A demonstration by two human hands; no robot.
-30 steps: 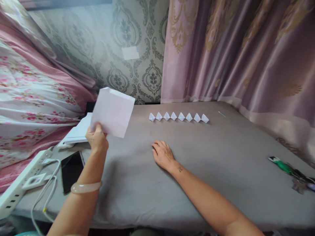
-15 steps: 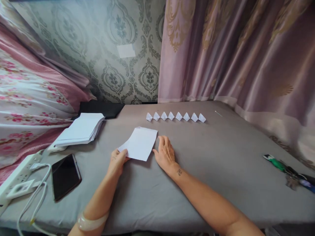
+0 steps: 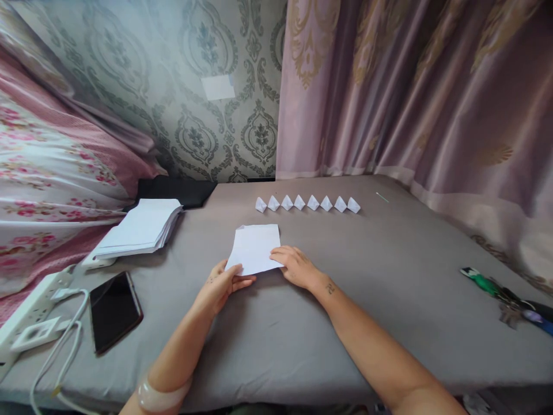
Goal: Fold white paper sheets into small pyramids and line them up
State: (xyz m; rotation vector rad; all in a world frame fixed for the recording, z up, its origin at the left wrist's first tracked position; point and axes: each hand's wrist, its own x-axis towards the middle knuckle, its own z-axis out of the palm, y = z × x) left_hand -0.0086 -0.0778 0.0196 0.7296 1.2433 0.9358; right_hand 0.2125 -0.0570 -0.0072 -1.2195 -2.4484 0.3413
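A white sheet of paper (image 3: pixel 254 246) is held between my hands, a little above the grey-covered table. My left hand (image 3: pixel 224 282) grips its lower left corner, thumb on top and fingers underneath. At the lower right edge, my right hand (image 3: pixel 298 265) pinches the sheet, its fingers lying over the top face and its thumb hidden from sight. Beyond the sheet stands a row of several small folded white paper shapes (image 3: pixel 299 202), each pointed at the top.
On the left lie a stack of white paper (image 3: pixel 142 225), a black phone (image 3: pixel 114 311) and a power strip (image 3: pixel 38 308) with white cables. Keys with a green piece (image 3: pixel 484 282) rest at the right. A thin stick (image 3: pixel 382 197) lies near the curtain (image 3: pixel 345 86).
My right hand has come onto the sheet's right edge and closed on it. The sheet has turned and shifted slightly right, with my left hand moving along.
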